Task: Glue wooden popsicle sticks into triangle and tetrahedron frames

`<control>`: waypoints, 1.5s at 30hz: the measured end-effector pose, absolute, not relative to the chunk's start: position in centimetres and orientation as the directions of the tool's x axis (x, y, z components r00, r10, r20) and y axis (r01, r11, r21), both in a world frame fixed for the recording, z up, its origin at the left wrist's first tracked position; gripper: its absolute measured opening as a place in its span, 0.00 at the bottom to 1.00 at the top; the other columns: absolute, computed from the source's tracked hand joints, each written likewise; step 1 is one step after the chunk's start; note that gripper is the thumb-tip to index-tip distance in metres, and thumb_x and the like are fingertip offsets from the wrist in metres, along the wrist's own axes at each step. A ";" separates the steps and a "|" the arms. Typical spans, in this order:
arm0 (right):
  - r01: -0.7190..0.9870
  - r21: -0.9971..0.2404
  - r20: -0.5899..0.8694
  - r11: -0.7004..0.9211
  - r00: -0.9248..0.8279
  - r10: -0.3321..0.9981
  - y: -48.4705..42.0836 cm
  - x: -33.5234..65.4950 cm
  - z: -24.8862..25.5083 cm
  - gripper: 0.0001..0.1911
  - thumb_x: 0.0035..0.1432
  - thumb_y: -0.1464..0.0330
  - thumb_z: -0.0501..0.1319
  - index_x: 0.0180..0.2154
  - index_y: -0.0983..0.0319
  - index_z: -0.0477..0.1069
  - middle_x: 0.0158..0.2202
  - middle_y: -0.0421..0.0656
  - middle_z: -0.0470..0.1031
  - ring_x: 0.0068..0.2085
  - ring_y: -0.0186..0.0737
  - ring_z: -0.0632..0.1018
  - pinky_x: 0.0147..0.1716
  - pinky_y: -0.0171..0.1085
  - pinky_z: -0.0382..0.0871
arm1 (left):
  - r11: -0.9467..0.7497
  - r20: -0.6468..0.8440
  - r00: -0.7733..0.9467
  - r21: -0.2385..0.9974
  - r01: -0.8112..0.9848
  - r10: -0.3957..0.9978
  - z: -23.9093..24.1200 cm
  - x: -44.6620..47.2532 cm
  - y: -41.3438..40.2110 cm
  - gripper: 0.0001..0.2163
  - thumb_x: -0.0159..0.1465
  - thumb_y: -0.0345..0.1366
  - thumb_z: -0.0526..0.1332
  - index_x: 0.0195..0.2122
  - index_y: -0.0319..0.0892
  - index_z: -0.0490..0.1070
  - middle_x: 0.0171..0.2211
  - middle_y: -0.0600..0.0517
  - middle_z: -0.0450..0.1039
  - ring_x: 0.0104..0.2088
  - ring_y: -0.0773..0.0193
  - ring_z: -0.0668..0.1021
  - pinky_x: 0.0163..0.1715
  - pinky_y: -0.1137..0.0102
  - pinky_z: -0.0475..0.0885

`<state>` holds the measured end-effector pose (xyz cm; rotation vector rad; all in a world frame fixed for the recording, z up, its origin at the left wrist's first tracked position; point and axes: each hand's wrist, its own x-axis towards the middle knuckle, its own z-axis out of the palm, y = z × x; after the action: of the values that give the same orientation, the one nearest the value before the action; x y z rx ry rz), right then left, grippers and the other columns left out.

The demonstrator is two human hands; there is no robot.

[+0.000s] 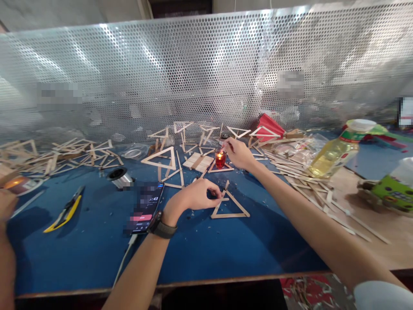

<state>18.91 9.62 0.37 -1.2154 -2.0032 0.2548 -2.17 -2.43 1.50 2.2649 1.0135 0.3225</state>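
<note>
While a pale wooden-stick triangle (173, 158) stands assembled behind, the flat three-stick wooden frame (230, 216) on the blue tabletop (251, 249) seems unfinished at its top; the left hand (201, 194) pinches its side, the right hand's (239, 153) grip beside the lit red-glass candle (220, 160) being unclear.

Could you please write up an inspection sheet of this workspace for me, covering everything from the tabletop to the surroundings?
Surface: blue tabletop, specked with pale debris.
Job's things: triangular pale wooden-stick frame lying flat; lit red glass candle behind it.
Clutter: black phone, silver metal spool, yellow-and-black hand tool, clear bottle of yellow liquid, loose pale wooden sticks.
Hands: left hand at the frame's upper left; right hand beside the flame; grips unclear.
Cables: white cable running from the phone toward the front edge.
Surroundings: perforated silver metal panel behind; another person's hand at far left.
</note>
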 end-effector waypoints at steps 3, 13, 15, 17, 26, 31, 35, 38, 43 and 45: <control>0.680 -0.518 0.500 0.519 -0.252 0.829 9.6 18.9 0.4 0.14 0.71 0.65 0.49 0.43 0.59 0.72 0.41 0.48 0.82 0.43 0.48 0.80 0.42 0.41 0.69 | -0.503 -0.034 0.675 0.638 0.583 0.737 1.5 -2.2 -2.4 0.06 0.62 0.37 0.65 0.35 0.44 0.82 0.37 0.51 0.83 0.37 0.61 0.82 0.38 0.69 0.72; 0.685 -0.507 0.509 0.523 -0.252 0.823 9.6 18.9 0.4 0.14 0.71 0.64 0.49 0.44 0.59 0.73 0.41 0.49 0.82 0.41 0.48 0.80 0.40 0.40 0.67 | -0.503 -0.030 0.674 0.641 0.580 0.738 1.4 -2.2 -2.4 0.06 0.62 0.37 0.65 0.36 0.44 0.82 0.37 0.51 0.83 0.37 0.61 0.82 0.39 0.69 0.72; 0.682 -0.508 0.511 0.526 -0.253 0.822 9.6 18.9 0.4 0.14 0.71 0.65 0.49 0.44 0.60 0.73 0.41 0.49 0.82 0.42 0.48 0.80 0.40 0.40 0.68 | -0.510 -0.024 0.676 0.637 0.578 0.736 1.4 -2.2 -2.4 0.06 0.62 0.37 0.66 0.36 0.44 0.82 0.37 0.52 0.83 0.38 0.61 0.82 0.39 0.69 0.72; 0.681 -0.509 0.514 0.527 -0.251 0.820 9.6 19.0 0.3 0.14 0.71 0.64 0.49 0.44 0.60 0.72 0.41 0.49 0.82 0.42 0.48 0.80 0.40 0.40 0.67 | -0.510 -0.028 0.676 0.634 0.581 0.736 1.4 -2.2 -2.4 0.06 0.62 0.37 0.66 0.37 0.44 0.82 0.38 0.51 0.84 0.38 0.61 0.82 0.39 0.69 0.72; 0.678 -0.517 0.500 0.523 -0.257 0.827 9.6 18.9 0.4 0.13 0.71 0.65 0.49 0.44 0.60 0.72 0.41 0.49 0.82 0.42 0.48 0.80 0.41 0.39 0.68 | -0.510 -0.043 0.675 0.621 0.596 0.737 2.0 -2.2 -2.5 0.07 0.63 0.39 0.65 0.37 0.44 0.83 0.38 0.51 0.83 0.37 0.62 0.81 0.37 0.69 0.71; 0.672 -0.519 0.499 0.528 -0.263 0.826 9.6 19.0 0.5 0.13 0.71 0.65 0.49 0.44 0.60 0.72 0.42 0.49 0.82 0.43 0.47 0.80 0.42 0.39 0.68 | -0.511 -0.044 0.687 0.634 0.581 0.726 1.9 -2.2 -2.5 0.08 0.64 0.39 0.64 0.36 0.43 0.82 0.34 0.51 0.82 0.33 0.63 0.80 0.34 0.70 0.70; 0.674 -0.516 0.501 0.529 -0.264 0.824 9.5 19.0 0.5 0.13 0.71 0.65 0.49 0.43 0.59 0.71 0.40 0.48 0.82 0.40 0.47 0.80 0.39 0.39 0.67 | -0.497 -0.047 0.686 0.652 0.572 0.726 1.8 -2.2 -2.4 0.09 0.65 0.40 0.64 0.36 0.43 0.81 0.33 0.51 0.81 0.32 0.64 0.80 0.33 0.71 0.70; 0.674 -0.515 0.500 0.529 -0.264 0.825 9.5 19.0 0.5 0.13 0.71 0.64 0.49 0.43 0.60 0.71 0.39 0.48 0.82 0.39 0.47 0.79 0.39 0.39 0.66 | -0.490 -0.048 0.683 0.661 0.568 0.729 1.7 -2.2 -2.4 0.08 0.64 0.40 0.65 0.35 0.42 0.81 0.32 0.50 0.81 0.32 0.64 0.80 0.33 0.71 0.71; 0.683 -0.510 0.501 0.523 -0.258 0.826 9.5 18.9 0.6 0.14 0.71 0.64 0.49 0.44 0.60 0.72 0.39 0.49 0.81 0.40 0.48 0.79 0.38 0.39 0.66 | -0.479 -0.058 0.680 0.665 0.572 0.731 1.8 -2.1 -2.5 0.07 0.64 0.39 0.65 0.35 0.42 0.81 0.32 0.50 0.81 0.32 0.64 0.79 0.33 0.71 0.71; 0.689 -0.504 0.506 0.521 -0.253 0.824 9.5 18.9 0.6 0.15 0.71 0.64 0.49 0.44 0.60 0.72 0.39 0.49 0.81 0.40 0.48 0.79 0.38 0.39 0.66 | -0.469 -0.070 0.674 0.666 0.580 0.736 1.9 -2.1 -2.5 0.08 0.64 0.40 0.65 0.35 0.42 0.81 0.32 0.50 0.81 0.31 0.64 0.79 0.32 0.71 0.71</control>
<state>18.92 9.49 0.59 -1.2302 -2.0115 0.2296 -2.09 -2.49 1.95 2.2105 1.0083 0.2970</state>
